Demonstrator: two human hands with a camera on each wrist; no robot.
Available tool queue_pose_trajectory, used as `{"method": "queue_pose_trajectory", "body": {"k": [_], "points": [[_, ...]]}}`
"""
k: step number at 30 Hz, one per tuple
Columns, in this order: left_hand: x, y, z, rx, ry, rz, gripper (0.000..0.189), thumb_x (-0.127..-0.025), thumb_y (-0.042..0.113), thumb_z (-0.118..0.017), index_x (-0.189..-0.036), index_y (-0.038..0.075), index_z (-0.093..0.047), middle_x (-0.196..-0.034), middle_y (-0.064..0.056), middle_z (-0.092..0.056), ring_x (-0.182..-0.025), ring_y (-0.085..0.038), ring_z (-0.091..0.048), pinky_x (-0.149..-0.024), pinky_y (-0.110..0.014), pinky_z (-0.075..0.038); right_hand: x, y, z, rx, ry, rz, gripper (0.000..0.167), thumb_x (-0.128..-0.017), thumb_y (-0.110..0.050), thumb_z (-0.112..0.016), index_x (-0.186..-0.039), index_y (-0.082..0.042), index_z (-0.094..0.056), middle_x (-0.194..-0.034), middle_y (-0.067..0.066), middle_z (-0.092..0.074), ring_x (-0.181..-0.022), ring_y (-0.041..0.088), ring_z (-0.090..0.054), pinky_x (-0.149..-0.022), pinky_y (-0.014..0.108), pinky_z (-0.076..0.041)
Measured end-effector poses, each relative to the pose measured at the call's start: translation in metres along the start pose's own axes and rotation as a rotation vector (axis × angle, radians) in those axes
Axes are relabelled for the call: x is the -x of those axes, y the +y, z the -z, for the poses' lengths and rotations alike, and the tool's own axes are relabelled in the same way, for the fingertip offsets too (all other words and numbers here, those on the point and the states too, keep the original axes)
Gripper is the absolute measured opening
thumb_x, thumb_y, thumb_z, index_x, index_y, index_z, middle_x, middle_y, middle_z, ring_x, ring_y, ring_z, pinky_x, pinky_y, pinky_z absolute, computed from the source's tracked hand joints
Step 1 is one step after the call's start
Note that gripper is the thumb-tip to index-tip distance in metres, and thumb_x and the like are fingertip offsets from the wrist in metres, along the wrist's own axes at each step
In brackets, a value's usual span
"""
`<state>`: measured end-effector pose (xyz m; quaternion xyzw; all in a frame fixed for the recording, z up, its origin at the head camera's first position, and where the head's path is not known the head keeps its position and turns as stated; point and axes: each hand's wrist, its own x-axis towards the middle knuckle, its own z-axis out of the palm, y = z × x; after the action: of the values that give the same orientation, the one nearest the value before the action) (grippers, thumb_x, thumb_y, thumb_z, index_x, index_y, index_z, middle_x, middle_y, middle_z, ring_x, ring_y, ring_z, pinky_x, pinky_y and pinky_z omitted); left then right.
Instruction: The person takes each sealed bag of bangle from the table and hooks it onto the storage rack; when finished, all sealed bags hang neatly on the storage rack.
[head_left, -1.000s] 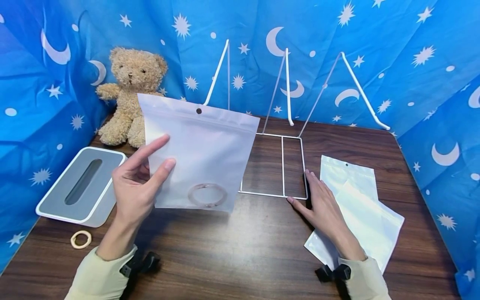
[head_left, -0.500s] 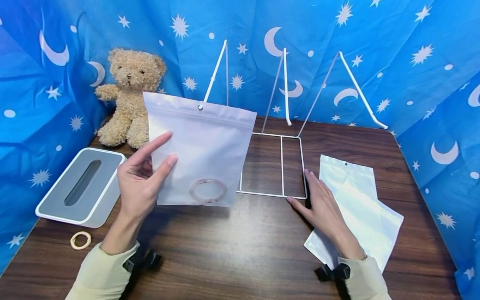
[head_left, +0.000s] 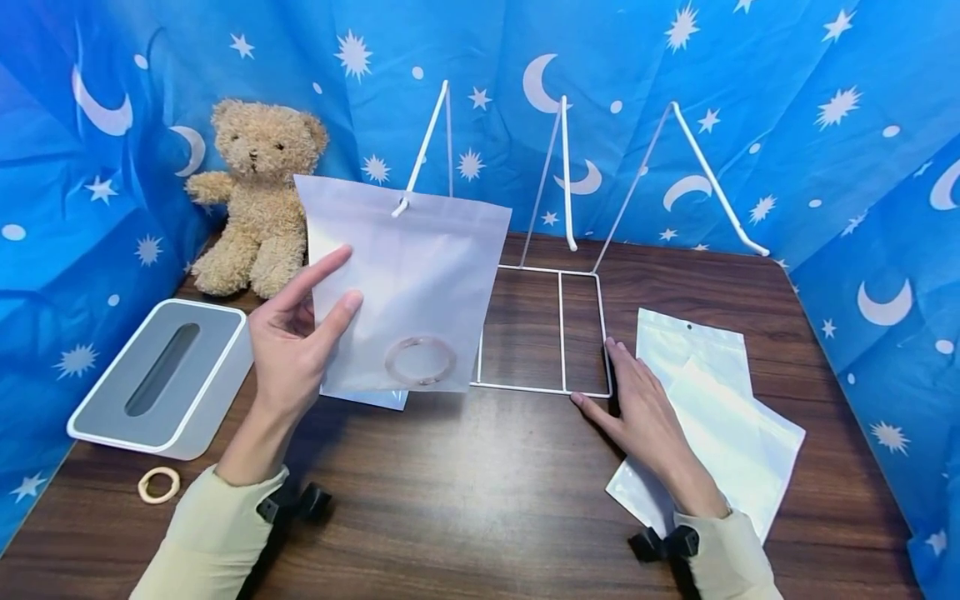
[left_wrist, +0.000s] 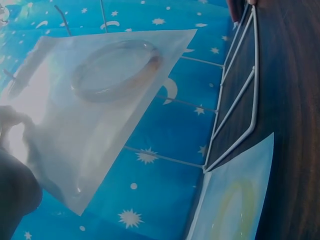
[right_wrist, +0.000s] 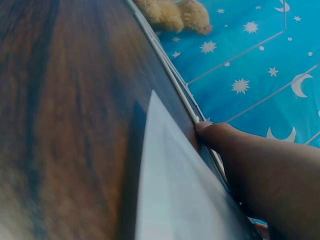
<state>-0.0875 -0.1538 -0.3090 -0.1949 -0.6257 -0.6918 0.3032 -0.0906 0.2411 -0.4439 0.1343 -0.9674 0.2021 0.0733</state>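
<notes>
In the head view my left hand [head_left: 296, 337] pinches the left edge of a frosted zip-lock bag [head_left: 405, 275]. A pinkish bangle [head_left: 389, 360] lies inside, near the bag's bottom. The tip of the left arm of a white wire display rack [head_left: 561, 333] pokes through the hole at the bag's top. Another bag [head_left: 367, 399] shows partly behind it; the left wrist view shows a yellowish ring [left_wrist: 247, 195] in a bag beside the rack. My right hand [head_left: 645, 417] rests on the rack base's front right corner, fingers extended and thumb on the front wire.
Overlapping flat bags [head_left: 720, 442] lie on the right of the wooden table [head_left: 487, 508]. At left stand a grey-topped tissue box [head_left: 105, 400] and a teddy bear [head_left: 258, 192], with a cream ring [head_left: 142, 487] in front. A blue star curtain [head_left: 810, 183] surrounds the table.
My left hand has moved the bag slightly up and right, and the rack arm's tip now sticks out through its hole. A second bag's lower edge has come into sight. My right hand stays put.
</notes>
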Motion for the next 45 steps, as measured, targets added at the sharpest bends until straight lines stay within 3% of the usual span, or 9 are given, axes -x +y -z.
{"method": "queue_pose_trajectory", "body": {"k": [6, 10, 15, 19, 21, 26, 32, 39, 45], "points": [[-0.011, -0.017, -0.009, 0.065, 0.019, 0.004, 0.040, -0.083, -0.015, -0.067, -0.122, -0.009, -0.063, -0.114, -0.023, -0.067, -0.046, -0.006, -0.035, -0.042, -0.016, -0.032, 0.001, 0.000, 0.000, -0.002, 0.002, 0.008, 0.096, -0.088, -0.060, -0.062, -0.155, -0.003, -0.023, -0.153, 0.024, -0.031, -0.141, 0.038, -0.028, -0.113, 0.051, -0.022], [-0.023, -0.033, -0.018, 0.119, 0.032, 0.007, 0.040, -0.083, -0.015, -0.066, -0.123, -0.008, -0.064, -0.126, -0.023, -0.061, -0.077, -0.016, -0.063, -0.067, -0.019, -0.052, 0.001, 0.000, 0.001, -0.003, 0.003, 0.012, 0.095, -0.089, -0.060, -0.062, -0.155, -0.003, -0.024, -0.153, 0.024, -0.031, -0.141, 0.038, -0.028, -0.114, 0.051, -0.022], [-0.044, -0.060, -0.025, 0.188, 0.062, 0.010, 0.042, -0.083, -0.013, -0.067, -0.124, -0.004, -0.065, -0.129, -0.021, -0.060, -0.108, -0.034, -0.062, -0.083, -0.032, -0.056, 0.001, 0.001, 0.000, -0.004, 0.003, 0.017, 0.095, -0.089, -0.059, -0.062, -0.154, -0.002, -0.024, -0.154, 0.023, -0.031, -0.142, 0.037, -0.028, -0.114, 0.051, -0.022], [-0.059, -0.065, -0.033, 0.204, 0.087, 0.014, 0.043, -0.082, -0.015, -0.066, -0.123, -0.004, -0.065, -0.128, -0.019, -0.061, -0.099, -0.028, -0.066, -0.079, -0.029, -0.056, 0.001, 0.000, 0.000, -0.006, 0.008, 0.019, 0.095, -0.088, -0.060, -0.062, -0.154, -0.002, -0.025, -0.153, 0.023, -0.032, -0.141, 0.038, -0.028, -0.113, 0.051, -0.023], [-0.066, -0.065, -0.036, 0.204, 0.094, 0.008, 0.043, -0.082, -0.016, -0.066, -0.123, -0.006, -0.064, -0.128, -0.019, -0.062, -0.078, -0.017, -0.067, -0.069, -0.022, -0.055, 0.001, 0.000, 0.000, -0.008, 0.010, 0.021, 0.095, -0.088, -0.060, -0.062, -0.154, -0.002, -0.025, -0.153, 0.023, -0.032, -0.141, 0.038, -0.029, -0.113, 0.051, -0.023], [-0.074, -0.069, -0.039, 0.202, 0.094, -0.002, 0.041, -0.083, -0.014, -0.067, -0.123, -0.006, -0.064, -0.127, -0.018, -0.062, -0.039, -0.003, -0.036, -0.043, -0.015, -0.037, 0.000, 0.000, -0.001, -0.012, 0.003, 0.020, 0.095, -0.088, -0.061, -0.062, -0.155, -0.004, -0.024, -0.154, 0.022, -0.032, -0.142, 0.036, -0.028, -0.114, 0.050, -0.022], [-0.081, -0.084, -0.043, 0.200, 0.086, 0.016, 0.041, -0.083, -0.010, -0.070, -0.123, -0.004, -0.065, -0.128, -0.016, -0.062, -0.038, -0.008, -0.038, -0.039, -0.017, -0.033, 0.000, 0.001, 0.000, -0.007, -0.003, 0.006, 0.096, -0.088, -0.061, -0.061, -0.155, -0.004, -0.024, -0.154, 0.022, -0.031, -0.142, 0.036, -0.027, -0.114, 0.050, -0.022], [-0.092, -0.096, -0.046, 0.220, 0.129, 0.118, 0.041, -0.082, -0.012, -0.071, -0.121, 0.001, -0.069, -0.127, -0.012, -0.064, -0.058, -0.015, -0.063, -0.055, -0.018, -0.051, 0.000, 0.002, 0.000, -0.002, 0.000, 0.004, 0.096, -0.088, -0.061, -0.061, -0.155, -0.003, -0.024, -0.154, 0.022, -0.030, -0.142, 0.036, -0.027, -0.114, 0.050, -0.022], [-0.095, -0.093, -0.048, 0.165, 0.115, 0.088, 0.040, -0.083, -0.012, -0.070, -0.121, -0.001, -0.068, -0.125, -0.011, -0.065, -0.048, -0.014, -0.053, -0.047, -0.017, -0.044, 0.000, 0.002, 0.001, 0.000, -0.004, 0.002, 0.096, -0.088, -0.061, -0.061, -0.155, -0.004, -0.023, -0.155, 0.022, -0.029, -0.143, 0.035, -0.026, -0.115, 0.049, -0.021]]}}
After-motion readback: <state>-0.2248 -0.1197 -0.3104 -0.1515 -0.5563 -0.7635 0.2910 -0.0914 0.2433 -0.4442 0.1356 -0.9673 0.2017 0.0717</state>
